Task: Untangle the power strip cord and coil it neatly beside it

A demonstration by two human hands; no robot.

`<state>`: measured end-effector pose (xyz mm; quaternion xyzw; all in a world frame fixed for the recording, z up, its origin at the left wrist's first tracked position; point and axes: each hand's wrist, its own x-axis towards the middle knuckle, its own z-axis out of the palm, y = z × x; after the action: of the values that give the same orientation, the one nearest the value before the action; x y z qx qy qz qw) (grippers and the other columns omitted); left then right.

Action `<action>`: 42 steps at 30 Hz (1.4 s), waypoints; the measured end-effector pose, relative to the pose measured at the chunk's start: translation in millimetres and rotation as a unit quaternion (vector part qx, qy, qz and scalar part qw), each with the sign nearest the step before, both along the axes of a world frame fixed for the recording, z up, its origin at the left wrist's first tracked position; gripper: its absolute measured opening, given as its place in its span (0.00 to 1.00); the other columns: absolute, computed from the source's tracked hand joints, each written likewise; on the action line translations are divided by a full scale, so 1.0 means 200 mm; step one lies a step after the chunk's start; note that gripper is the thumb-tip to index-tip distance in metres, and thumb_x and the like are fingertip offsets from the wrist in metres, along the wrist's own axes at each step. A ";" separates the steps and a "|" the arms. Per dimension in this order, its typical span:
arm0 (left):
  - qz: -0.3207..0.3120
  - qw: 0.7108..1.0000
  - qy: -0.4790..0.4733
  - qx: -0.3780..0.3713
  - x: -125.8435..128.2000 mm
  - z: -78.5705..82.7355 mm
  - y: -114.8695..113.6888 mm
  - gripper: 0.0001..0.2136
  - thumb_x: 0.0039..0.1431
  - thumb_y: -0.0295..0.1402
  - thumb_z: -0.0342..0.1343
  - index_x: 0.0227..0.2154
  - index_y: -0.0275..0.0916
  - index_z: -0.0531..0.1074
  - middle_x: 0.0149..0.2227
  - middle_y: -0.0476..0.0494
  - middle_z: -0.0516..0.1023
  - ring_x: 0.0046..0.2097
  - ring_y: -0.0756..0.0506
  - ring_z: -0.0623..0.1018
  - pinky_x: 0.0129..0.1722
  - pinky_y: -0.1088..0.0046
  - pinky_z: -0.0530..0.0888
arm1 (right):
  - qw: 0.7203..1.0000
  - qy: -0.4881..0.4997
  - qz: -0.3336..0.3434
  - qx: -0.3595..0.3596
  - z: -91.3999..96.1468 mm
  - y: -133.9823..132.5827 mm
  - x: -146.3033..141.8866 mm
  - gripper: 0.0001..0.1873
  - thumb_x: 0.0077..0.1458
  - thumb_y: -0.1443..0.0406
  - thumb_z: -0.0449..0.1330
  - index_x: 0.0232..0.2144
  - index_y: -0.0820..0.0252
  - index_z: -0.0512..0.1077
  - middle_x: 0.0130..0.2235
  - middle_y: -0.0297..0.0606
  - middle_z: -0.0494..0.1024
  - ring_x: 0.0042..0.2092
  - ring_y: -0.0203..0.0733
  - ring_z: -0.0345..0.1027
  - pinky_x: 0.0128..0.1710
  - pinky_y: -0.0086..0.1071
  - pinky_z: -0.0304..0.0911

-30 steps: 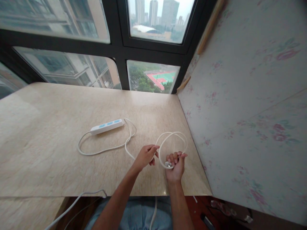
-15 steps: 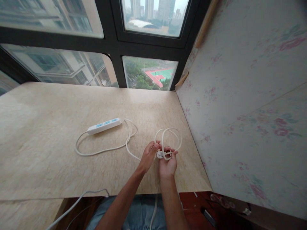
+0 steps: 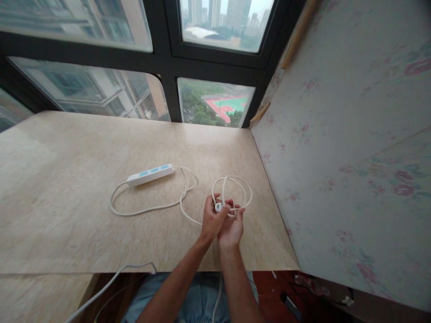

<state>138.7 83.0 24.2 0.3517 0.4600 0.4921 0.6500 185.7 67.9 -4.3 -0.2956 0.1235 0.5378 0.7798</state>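
Note:
A white power strip [image 3: 150,175] with blue sockets lies on the beige countertop [image 3: 84,237]. From it a white power cord [image 3: 144,211] runs in loops across to my hands. Its end carries a white plug [image 3: 219,207], held in my left hand [image 3: 213,220], whose fingers and thumb are closed round it. My right hand [image 3: 232,228], palm up beside the left, has its fingers curled on the looped cord. Loose coils of the cord rise just beyond my fingers. The fingertips of both hands partly cover one another.
A dark-framed window [image 3: 215,67] stands behind the counter, and a flowered wall [image 3: 336,157] borders it on the right. Another white cable [image 3: 111,280] hangs over the front edge at the left. A dark object [image 3: 291,305] lies on the red floor below.
My left hand has moved right, closer to my right hand, and now has its fingers round the plug. The cord coils have shifted slightly left. The view has shifted a little too.

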 end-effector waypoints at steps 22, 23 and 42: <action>-0.371 0.927 -0.056 -0.005 -0.24 0.02 0.20 0.16 0.42 0.28 0.53 0.38 0.34 0.64 0.21 0.54 0.65 0.19 0.51 0.70 0.17 0.79 0.62 | 0.565 -0.794 0.223 -0.010 0.21 -0.15 0.61 0.48 0.49 0.54 0.65 0.66 0.57 0.47 0.67 0.46 0.45 0.68 0.49 0.37 0.66 0.48 0.39; -0.393 0.918 -0.049 -0.010 -0.23 0.03 0.21 0.16 0.42 0.28 0.53 0.37 0.34 0.64 0.22 0.54 0.65 0.19 0.51 0.70 0.17 0.78 0.65 | 0.512 -0.813 0.275 0.011 0.22 -0.12 0.61 0.49 0.49 0.54 0.65 0.66 0.58 0.47 0.67 0.47 0.46 0.68 0.49 0.38 0.66 0.47 0.38; -0.394 0.892 0.214 0.060 -0.23 0.08 0.27 0.25 0.44 0.27 0.58 0.48 0.31 0.63 0.26 0.48 0.72 0.26 0.50 0.73 0.23 0.79 0.69 | 0.537 -0.569 0.623 0.014 0.21 0.10 0.68 0.27 0.53 0.43 0.55 0.33 0.63 0.65 0.17 0.29 0.63 0.15 0.29 0.53 0.13 0.23 0.47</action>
<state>91.8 138.0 40.7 0.6394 0.3806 0.1351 0.6542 321.1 87.3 37.2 -0.5304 -0.5693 0.6079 0.1582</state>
